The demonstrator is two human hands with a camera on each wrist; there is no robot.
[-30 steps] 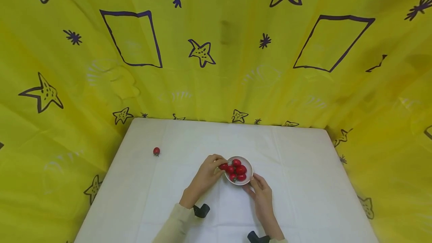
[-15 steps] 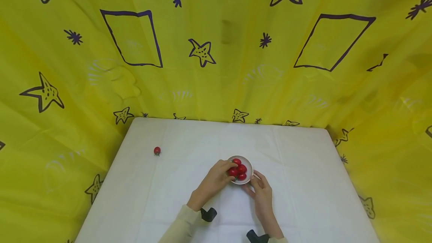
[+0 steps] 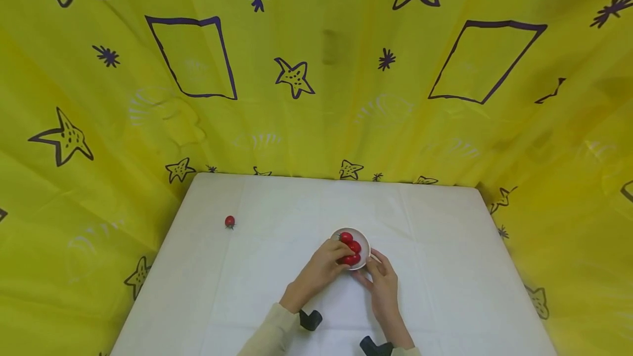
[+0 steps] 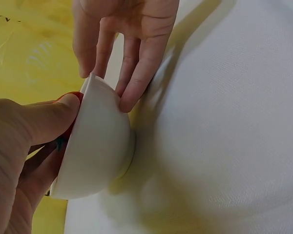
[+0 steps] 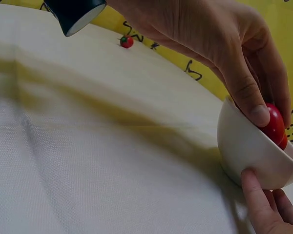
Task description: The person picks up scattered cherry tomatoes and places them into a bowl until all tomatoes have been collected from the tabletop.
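A small white bowl (image 3: 366,239) with several red cherry tomatoes (image 3: 347,237) in it stands near the middle of the table. My left hand (image 3: 323,262) reaches over its left rim, covering part of the contents. Between that hand's thumb and fingers, the right wrist view shows a pinched cherry tomato (image 5: 274,125), low inside the rim. My right hand (image 3: 386,288) holds the bowl from the right, thumb at the rim and other fingers against the outer wall. In the left wrist view, the bowl's outside (image 4: 95,146) hides most of the tomatoes.
One lone cherry tomato (image 3: 229,221) lies toward the table's back left. White cloth covers the table (image 3: 277,202). A yellow curtain (image 3: 326,125) with drawn stars surrounds its back and sides. Each wrist carries a black camera mount (image 3: 310,320).
My left hand has moved right, from the bowl's left rim with a cherry tomato to over the bowl's inside. The right hand and bowl stay nearly in place.
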